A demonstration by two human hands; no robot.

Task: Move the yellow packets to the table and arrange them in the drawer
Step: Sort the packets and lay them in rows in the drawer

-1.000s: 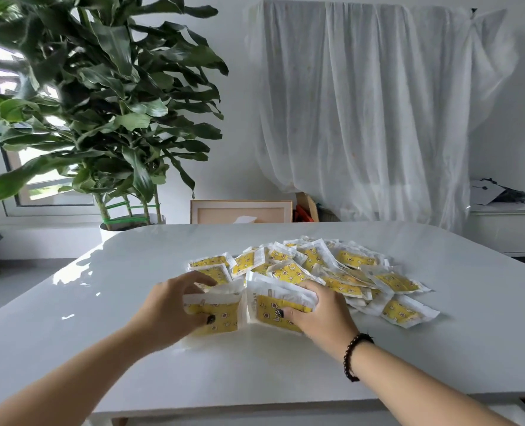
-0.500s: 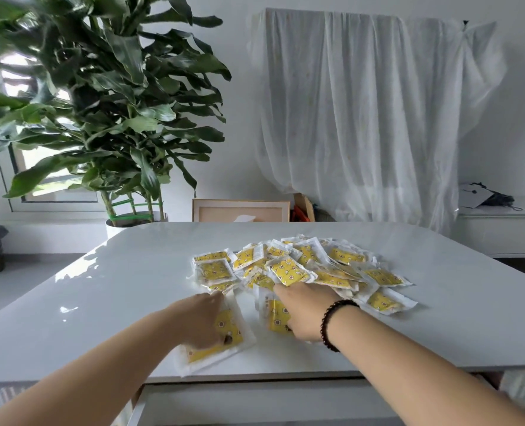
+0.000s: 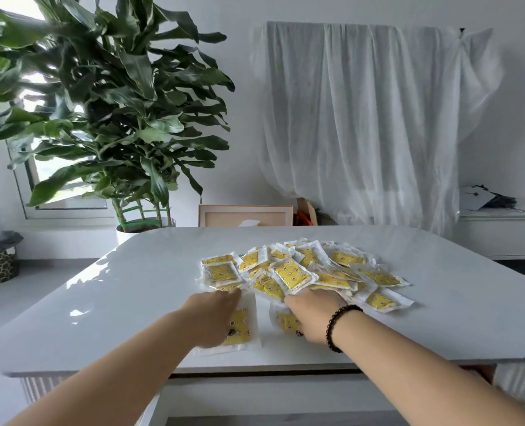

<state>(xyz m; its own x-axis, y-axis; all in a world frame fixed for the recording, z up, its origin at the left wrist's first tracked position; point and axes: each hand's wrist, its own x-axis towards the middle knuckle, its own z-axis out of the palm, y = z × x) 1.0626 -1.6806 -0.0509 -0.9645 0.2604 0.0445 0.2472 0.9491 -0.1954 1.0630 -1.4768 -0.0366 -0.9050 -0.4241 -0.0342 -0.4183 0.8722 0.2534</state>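
Packets everywhere, basically. Loose heap of small yellow packets in clear crinkly plastic wrap (image 3: 304, 272) sits on the glossy white worktop (image 3: 132, 287), a bit right of centre, with two strays pulled to the near side of the pile.

Left hand (image 3: 213, 318) lies over one separate yellow packet (image 3: 239, 329) close to the near edge; the fingers look curled onto it with a dark nail showing on the wrapper, so I'd call that grip clamped on the packet, or at least pinning it down. Right hand (image 3: 315, 315), the one with the black bead bracelet (image 3: 339, 325), covers another yellow packet (image 3: 287, 322) at the near foot of the heap, and its fingers seem wrapped round that one too.

Handling-wise, my guess: these are light, flat and soft, and the film looks slippery on that shiny top, so they'll skate and fan out if you just shove them. Best bet is pinching by the clear sealed border, or squaring a few into a stack and holding it across the flat faces.

Drawer front (image 3: 255, 395) seems to be just under the near edge, though I can't tell if it's pulled out.
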